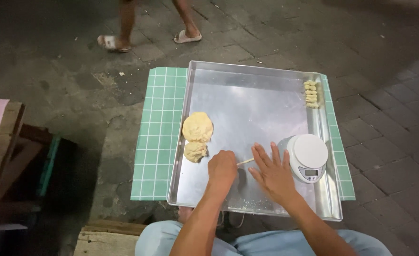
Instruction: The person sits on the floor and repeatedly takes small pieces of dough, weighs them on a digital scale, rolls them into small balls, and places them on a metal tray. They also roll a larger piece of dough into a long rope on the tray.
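A large metal tray [247,80] lies on a green checked cloth [159,128]. My left hand [222,168] rests fisted on the tray's near part. My right hand [272,171] lies flat beside it, fingers spread over a thin rope of pale dough [245,161] that runs between the two hands. Two lumps of dough sit at the tray's left edge: a larger flat one [197,126] and a smaller one [195,151] just below it. A short row of small dough pieces [310,94] lies at the far right corner.
A round white kitchen scale [307,157] stands on the tray just right of my right hand. A person's sandalled feet [148,40] walk on the dark paved ground beyond. Wooden boards [5,151] lie to the left and a plank [107,234] by my knees.
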